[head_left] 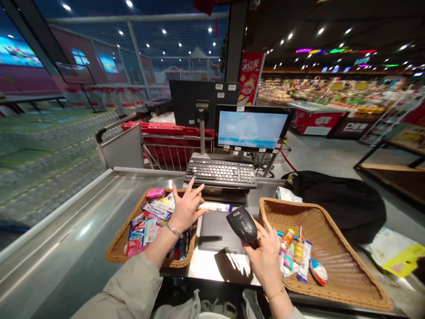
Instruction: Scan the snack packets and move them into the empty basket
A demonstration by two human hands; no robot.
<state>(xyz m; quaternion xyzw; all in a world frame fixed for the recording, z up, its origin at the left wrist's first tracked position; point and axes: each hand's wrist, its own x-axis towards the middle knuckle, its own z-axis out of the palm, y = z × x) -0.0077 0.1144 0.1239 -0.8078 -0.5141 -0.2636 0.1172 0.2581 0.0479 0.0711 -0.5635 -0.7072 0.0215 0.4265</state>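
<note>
My left hand [186,207] is spread above the near left edge of the black keyboard [221,172], with one fingertip at its lower left keys. My right hand [267,252] is closed around a black handheld barcode scanner [241,224], its head facing left over a flat grey pad [217,232]. Just right of my left hand, a long white and blue packet [217,207] lies at the pad's far edge. Below my left wrist sits a wicker basket [116,243] full of packaged goods. Beside my right hand, a larger wicker basket [341,248] holds several small packaged items.
A lit monitor [252,129] stands behind the keyboard, next to a second screen [199,102] seen from its back. Black cloth [338,204] and a yellow-white bag [398,254] lie at right. The metal counter [83,226] runs left. A shopping cart [179,150] stands behind.
</note>
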